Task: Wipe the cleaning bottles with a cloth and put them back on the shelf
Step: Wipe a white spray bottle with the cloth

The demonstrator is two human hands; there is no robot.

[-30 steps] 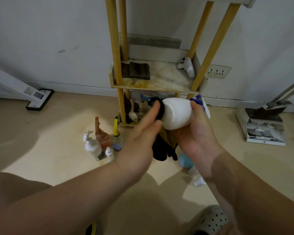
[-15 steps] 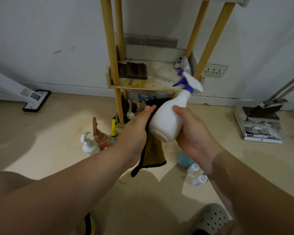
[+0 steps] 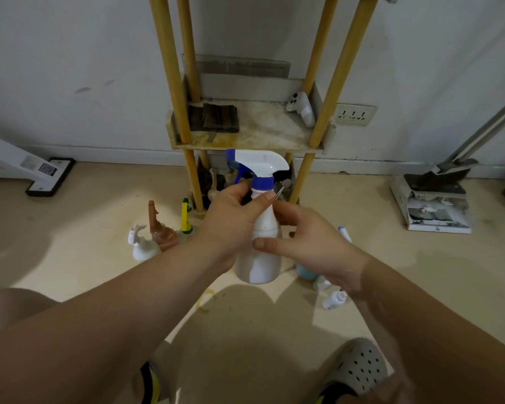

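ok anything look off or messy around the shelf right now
Yes. The shelf board is blotched with brownish stains. A small white bottle lies tipped on its side on the floor at right. A yellowish ring mark stains the floor below the held spray bottle.

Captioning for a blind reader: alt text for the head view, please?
A white plastic spray bottle with a blue trigger is held upright: the left hand grips its neck, the right hand its body. Behind stands a yellow-legged shelf, with more bottles on the floor.
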